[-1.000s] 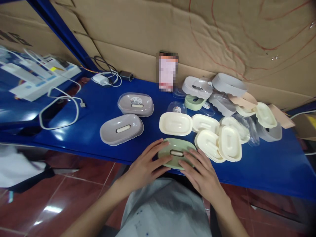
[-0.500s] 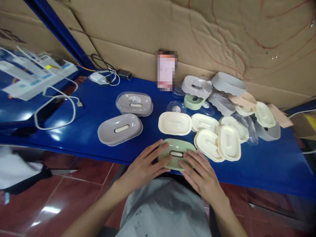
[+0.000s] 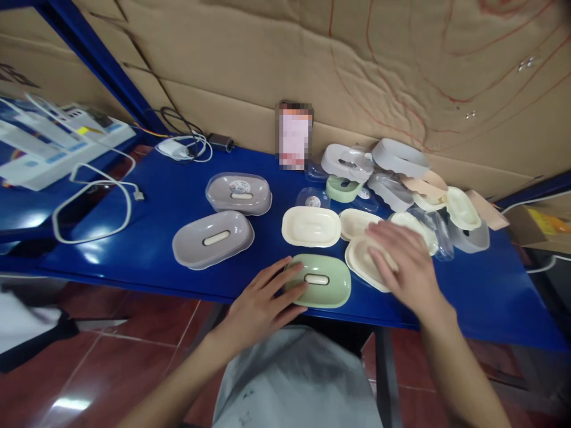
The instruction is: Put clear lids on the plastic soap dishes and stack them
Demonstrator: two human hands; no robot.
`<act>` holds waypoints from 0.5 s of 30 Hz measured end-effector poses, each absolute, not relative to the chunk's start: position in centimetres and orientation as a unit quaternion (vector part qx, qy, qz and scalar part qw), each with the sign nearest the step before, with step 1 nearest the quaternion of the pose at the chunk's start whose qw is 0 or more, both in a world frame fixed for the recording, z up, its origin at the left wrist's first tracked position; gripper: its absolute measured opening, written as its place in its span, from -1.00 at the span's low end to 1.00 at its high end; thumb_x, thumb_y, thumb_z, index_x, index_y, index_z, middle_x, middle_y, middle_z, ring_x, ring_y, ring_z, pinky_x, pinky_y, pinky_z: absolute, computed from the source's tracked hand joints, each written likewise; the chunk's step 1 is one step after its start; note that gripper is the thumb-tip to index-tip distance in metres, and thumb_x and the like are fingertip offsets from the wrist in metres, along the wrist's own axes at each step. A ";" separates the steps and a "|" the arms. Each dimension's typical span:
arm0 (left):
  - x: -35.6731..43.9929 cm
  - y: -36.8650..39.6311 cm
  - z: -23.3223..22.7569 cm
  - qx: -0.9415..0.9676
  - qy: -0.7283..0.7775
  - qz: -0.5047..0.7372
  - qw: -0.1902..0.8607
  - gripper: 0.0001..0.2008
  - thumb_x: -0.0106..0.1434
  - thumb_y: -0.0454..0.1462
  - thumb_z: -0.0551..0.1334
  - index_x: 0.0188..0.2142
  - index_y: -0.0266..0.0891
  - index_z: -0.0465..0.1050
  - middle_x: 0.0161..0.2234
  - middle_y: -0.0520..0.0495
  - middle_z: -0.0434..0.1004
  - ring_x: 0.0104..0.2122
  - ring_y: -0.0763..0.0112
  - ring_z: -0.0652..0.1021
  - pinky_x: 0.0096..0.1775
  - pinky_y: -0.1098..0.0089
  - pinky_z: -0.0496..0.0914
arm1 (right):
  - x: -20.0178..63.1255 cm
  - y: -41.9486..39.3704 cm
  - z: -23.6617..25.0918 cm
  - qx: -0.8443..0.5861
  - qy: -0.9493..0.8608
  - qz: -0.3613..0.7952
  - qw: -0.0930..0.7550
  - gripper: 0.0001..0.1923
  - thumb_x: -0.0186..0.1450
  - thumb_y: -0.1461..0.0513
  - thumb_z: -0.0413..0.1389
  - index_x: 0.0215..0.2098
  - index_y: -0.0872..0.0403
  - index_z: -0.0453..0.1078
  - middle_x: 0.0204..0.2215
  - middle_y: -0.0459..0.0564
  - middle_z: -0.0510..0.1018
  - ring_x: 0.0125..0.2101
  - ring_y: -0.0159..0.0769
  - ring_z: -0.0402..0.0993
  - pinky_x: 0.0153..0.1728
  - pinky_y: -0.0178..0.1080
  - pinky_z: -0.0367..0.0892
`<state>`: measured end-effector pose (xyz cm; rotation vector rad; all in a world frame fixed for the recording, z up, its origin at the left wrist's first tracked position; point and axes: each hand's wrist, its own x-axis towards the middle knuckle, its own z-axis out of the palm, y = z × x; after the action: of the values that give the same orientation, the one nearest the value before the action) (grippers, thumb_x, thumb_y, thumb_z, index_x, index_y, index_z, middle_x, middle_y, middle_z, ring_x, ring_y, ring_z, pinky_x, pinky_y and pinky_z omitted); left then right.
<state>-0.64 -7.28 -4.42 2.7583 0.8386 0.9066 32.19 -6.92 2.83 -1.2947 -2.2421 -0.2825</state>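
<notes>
A green oval soap dish (image 3: 332, 289) with a cream insert in its middle slot lies at the table's front edge. My left hand (image 3: 265, 297) rests spread across its left end. Over the pile of cream trays on the right is my right hand (image 3: 405, 264), slightly blurred, its fingers and thumb closed on a cream tray (image 3: 372, 261) that overlaps another one. Behind the green dish lies a separate cream tray (image 3: 311, 226), with another cream tray (image 3: 357, 224) beside it, partly behind my right fingers.
Two grey soap dishes (image 3: 213, 239) sit on the left. At the back right are grey housings (image 3: 400, 157), a green ring (image 3: 343, 188), peach parts and clear covers. A phone-like panel (image 3: 295, 137) leans on the cardboard. White cable (image 3: 129, 208) and power strips lie far left.
My right hand has left the green dish and moved right onto the cream trays. One cream tray has shifted left under it. My left hand stays on the dish.
</notes>
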 end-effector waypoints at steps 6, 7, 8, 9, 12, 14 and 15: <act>-0.7 -7.3 -4.6 0.911 0.273 0.303 0.059 -0.69 0.53 -0.18 0.30 0.18 -0.22 0.54 0.32 -0.24 0.50 0.40 -0.07 0.42 0.22 -0.06 0.58 | 34.8 5.1 2.8 -0.536 -0.796 -0.222 0.173 -0.43 0.56 0.18 0.09 0.48 0.18 0.22 0.34 0.30 0.48 0.33 0.13 0.40 0.36 0.26 0.19; -0.8 -7.3 -4.6 0.911 0.274 0.302 0.060 -0.68 0.53 -0.17 0.30 0.19 -0.21 0.54 0.32 -0.23 0.50 0.40 -0.07 0.42 0.23 -0.06 0.58 | 35.0 6.5 2.6 -0.537 -0.794 -0.224 0.177 -0.42 0.56 0.16 0.08 0.48 0.17 0.22 0.33 0.30 0.49 0.32 0.12 0.39 0.36 0.27 0.18; -0.8 -7.3 -4.6 0.912 0.275 0.300 0.060 -0.68 0.53 -0.17 0.30 0.19 -0.21 0.54 0.33 -0.23 0.49 0.40 -0.07 0.42 0.23 -0.06 0.58 | 35.2 7.5 2.4 -0.538 -0.791 -0.225 0.184 -0.44 0.57 0.14 0.07 0.46 0.17 0.24 0.31 0.31 0.51 0.30 0.11 0.40 0.35 0.28 0.17; -0.8 -7.3 -4.7 0.912 0.277 0.298 0.061 -0.68 0.53 -0.16 0.30 0.19 -0.20 0.54 0.33 -0.22 0.49 0.40 -0.06 0.42 0.23 -0.06 0.58 | 35.5 8.4 2.3 -0.539 -0.789 -0.227 0.187 -0.46 0.57 0.11 0.06 0.43 0.16 0.28 0.28 0.32 0.53 0.29 0.11 0.41 0.34 0.30 0.17; -0.8 -7.4 -4.7 0.910 0.282 0.298 0.060 -0.68 0.52 -0.16 0.30 0.19 -0.18 0.54 0.33 -0.19 0.49 0.40 -0.04 0.42 0.22 -0.03 0.59 | 36.1 9.3 2.5 -0.537 -0.784 -0.222 0.219 -0.54 0.57 0.02 0.07 0.29 0.09 0.43 0.18 0.27 0.61 0.25 0.10 0.44 0.34 0.34 0.12; -0.8 -7.3 -4.8 0.908 0.285 0.300 0.061 -0.68 0.52 -0.15 0.31 0.19 -0.16 0.54 0.33 -0.17 0.50 0.39 -0.01 0.43 0.22 -0.01 0.59 | 36.3 9.2 2.8 -0.532 -0.781 -0.210 0.251 -0.57 0.54 -0.04 0.12 0.23 0.01 0.45 0.17 0.21 0.63 0.26 0.06 0.46 0.37 0.33 0.09; -0.8 -7.3 -4.8 0.908 0.285 0.300 0.061 -0.68 0.52 -0.14 0.31 0.19 -0.15 0.54 0.33 -0.16 0.50 0.39 0.00 0.43 0.23 0.00 0.59 | 36.3 9.0 2.9 -0.528 -0.778 -0.203 0.272 -0.57 0.53 -0.05 0.14 0.22 -0.01 0.44 0.18 0.19 0.62 0.25 0.03 0.48 0.38 0.32 0.08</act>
<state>-0.76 -7.34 -4.80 2.7477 0.8633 0.9071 36.30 8.97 2.93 -1.4226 -2.0951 -0.5470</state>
